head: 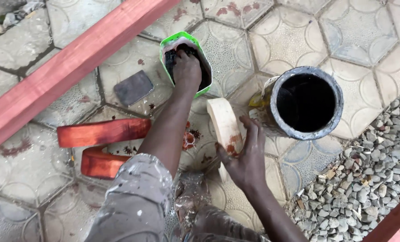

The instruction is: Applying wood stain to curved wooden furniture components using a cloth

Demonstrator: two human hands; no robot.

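On the paved floor (356,31), the tub (207,67) lies behind the wood piece (224,123), with the left hand (186,69) in its mouth. The right hand (244,157) holds the wood piece upright on the floor. The can (298,132) stands just right of that piece. The pad (134,87) lies left of the tub. Two curved pieces (103,133) lie left of the left arm, one before the other. The beam (70,65) runs aslant behind them. Gravel (365,179) borders the floor's right edge.

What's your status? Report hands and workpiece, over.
Left hand dipped inside green tub, grip hidden. Right hand grips unstained curved wood piece on edge. Dark paint can close at right.
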